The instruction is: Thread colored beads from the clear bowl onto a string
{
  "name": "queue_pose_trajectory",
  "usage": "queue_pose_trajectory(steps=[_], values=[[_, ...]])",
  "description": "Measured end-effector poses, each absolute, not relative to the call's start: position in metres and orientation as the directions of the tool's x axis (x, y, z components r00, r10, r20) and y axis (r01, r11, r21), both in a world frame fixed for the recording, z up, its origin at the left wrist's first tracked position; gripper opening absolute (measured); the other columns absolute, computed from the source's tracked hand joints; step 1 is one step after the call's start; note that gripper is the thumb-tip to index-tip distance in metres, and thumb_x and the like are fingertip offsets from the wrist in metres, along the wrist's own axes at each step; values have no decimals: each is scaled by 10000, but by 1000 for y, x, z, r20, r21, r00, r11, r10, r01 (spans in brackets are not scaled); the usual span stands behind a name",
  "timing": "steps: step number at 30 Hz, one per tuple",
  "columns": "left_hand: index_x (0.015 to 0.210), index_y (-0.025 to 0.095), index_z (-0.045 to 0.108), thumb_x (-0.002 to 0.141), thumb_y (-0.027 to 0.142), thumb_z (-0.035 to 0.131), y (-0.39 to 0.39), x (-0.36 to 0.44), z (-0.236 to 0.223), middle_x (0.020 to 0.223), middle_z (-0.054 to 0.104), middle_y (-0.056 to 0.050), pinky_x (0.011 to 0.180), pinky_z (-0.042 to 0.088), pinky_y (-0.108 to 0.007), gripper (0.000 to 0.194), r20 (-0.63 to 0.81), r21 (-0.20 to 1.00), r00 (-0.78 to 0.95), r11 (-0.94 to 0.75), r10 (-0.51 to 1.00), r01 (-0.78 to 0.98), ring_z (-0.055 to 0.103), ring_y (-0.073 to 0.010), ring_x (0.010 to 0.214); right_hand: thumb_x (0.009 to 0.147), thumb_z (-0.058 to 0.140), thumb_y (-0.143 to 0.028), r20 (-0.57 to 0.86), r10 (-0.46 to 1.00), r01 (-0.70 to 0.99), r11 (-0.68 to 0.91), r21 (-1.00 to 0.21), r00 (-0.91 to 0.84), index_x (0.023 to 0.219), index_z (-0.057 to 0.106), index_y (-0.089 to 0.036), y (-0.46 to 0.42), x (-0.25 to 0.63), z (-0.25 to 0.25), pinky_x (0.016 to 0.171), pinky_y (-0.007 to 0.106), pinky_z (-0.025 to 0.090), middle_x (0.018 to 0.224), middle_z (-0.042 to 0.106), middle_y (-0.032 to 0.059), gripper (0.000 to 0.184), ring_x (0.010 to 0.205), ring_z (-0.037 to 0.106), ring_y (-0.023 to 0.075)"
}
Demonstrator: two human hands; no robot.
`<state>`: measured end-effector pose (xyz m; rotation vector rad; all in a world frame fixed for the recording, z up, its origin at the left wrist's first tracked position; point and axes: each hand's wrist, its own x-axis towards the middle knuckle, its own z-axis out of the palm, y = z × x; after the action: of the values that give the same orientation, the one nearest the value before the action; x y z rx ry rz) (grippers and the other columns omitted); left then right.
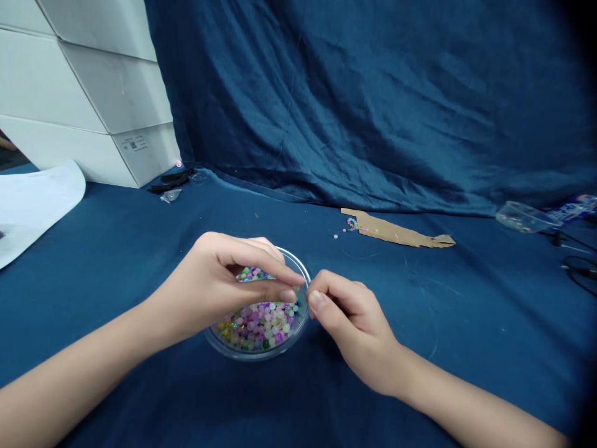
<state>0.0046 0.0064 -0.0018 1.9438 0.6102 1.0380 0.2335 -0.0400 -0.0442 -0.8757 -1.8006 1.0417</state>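
Observation:
A clear round bowl [259, 356] full of small colourful beads [265, 320] sits on the blue cloth. Over it, my left hand [228, 274] is closed in a pinch, thumb and forefinger almost meeting near the right rim; what they hold is too small to make out. Just beyond that rim, my right hand [357, 320] pinches thumb against a curled forefinger, fingertips close to those of the left. Anything between its fingers is hidden. The left hand covers part of the bowl and its beads.
Behind lies a torn cardboard strip [396, 231] with a small bead cluster [352, 224] by it. White boxes [84, 81] are stacked at left, near a white sheet [37, 205]. A clear container [525, 218] and black cables [581, 267] lie at right.

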Motion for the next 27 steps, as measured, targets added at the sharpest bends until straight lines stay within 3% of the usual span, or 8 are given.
queue_pose_trajectory(steps=[5,7,9,12,14,17,22,27], values=[[975,291,890,820,189,941,0,4,1,876,840,9,718,625,-176,192,394,879,499,-475,772,42,779,-139,807,1107,609,-413,382,837,135,463,-876,-393,1209,686,-266,-36,236,-43,636,280,378,781,480,-46,194,681,443,137],[930,293,876,842,194,925,-2,4,3,858,832,19,724,624,-185,141,425,866,494,-499,759,22,769,-142,826,1101,632,-385,442,796,171,545,-821,-414,1195,724,-267,-35,237,-42,700,298,421,859,528,-18,177,760,505,151],[925,295,864,870,210,902,-2,2,5,858,824,20,736,621,-201,108,457,838,484,-544,746,48,759,-149,844,1111,622,-348,500,760,187,610,-770,-416,1035,747,-243,-34,238,-41,749,318,449,906,564,9,180,824,546,167],[1065,289,856,918,278,852,8,-7,5,1002,830,-18,865,624,-273,147,498,685,502,-676,707,271,758,-193,961,1125,597,-328,558,757,199,638,-744,-341,919,708,-237,-33,239,-43,786,342,470,936,580,27,251,873,566,188],[1089,294,859,938,320,798,17,-18,3,1228,797,-56,1052,579,-378,164,499,458,565,-754,657,471,711,-258,1173,1141,560,-319,584,768,223,637,-738,-264,912,687,-243,-32,239,-45,850,366,471,973,595,33,273,927,577,203],[970,356,875,951,412,729,26,-35,-1,1479,673,-40,1189,491,-525,157,350,248,660,-746,664,619,547,-352,1439,1162,505,-312,611,778,200,627,-752,-143,878,646,-240,-30,238,-47,893,380,446,967,610,30,326,956,584,209],[935,385,881,880,451,747,22,-39,-5,1575,600,-30,1188,506,-550,160,36,216,646,-637,762,740,482,-381,1512,1168,510,-326,595,800,155,600,-785,-77,852,622,-233,-28,236,-47,826,346,417,902,585,11,348,890,545,185],[963,339,880,869,501,712,19,-29,-5,1559,614,-82,1137,534,-570,252,-65,198,576,-555,815,808,504,-409,1488,1163,525,-327,578,808,147,590,-794,-117,847,628,-229,-30,235,-45,781,326,413,888,562,2,346,853,530,167]])
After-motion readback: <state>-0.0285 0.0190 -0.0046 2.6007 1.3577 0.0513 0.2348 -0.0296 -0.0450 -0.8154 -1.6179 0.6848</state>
